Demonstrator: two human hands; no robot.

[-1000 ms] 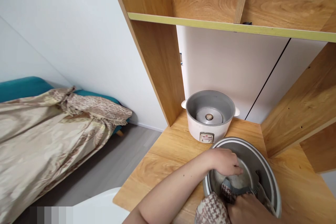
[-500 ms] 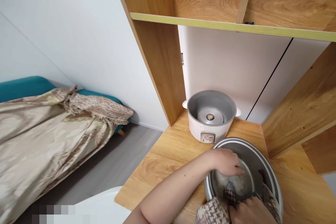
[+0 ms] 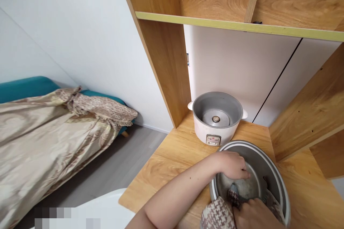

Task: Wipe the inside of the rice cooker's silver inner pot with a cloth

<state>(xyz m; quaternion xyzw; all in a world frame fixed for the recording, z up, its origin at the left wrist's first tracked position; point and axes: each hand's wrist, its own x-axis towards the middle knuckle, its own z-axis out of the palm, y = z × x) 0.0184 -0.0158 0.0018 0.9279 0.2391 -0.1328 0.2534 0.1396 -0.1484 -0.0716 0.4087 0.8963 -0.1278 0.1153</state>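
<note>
A grey metal inner pot (image 3: 271,166) stands on the wooden desktop (image 3: 172,157) at the lower right. My left hand (image 3: 231,165) is curled over the pot's near-left rim, fingers reaching inside and gripping it. My right hand (image 3: 255,214) at the bottom edge is closed on a brown-and-white houndstooth cloth (image 3: 218,214), pressing it into the pot. Behind the pot sits a white rice cooker body (image 3: 216,118), open and without its pot, a switch on its front.
Wooden shelf panels (image 3: 163,53) rise left of the cooker, with a shelf board overhead and slanted panels on the right. A bed with a beige patterned cover (image 3: 48,132) lies on the left over grey floor. A white rounded surface (image 3: 107,211) is at the bottom.
My right hand and the cloth have shifted slightly inside the pot. The left hand keeps its hold on the rim. The view has drifted a little.
</note>
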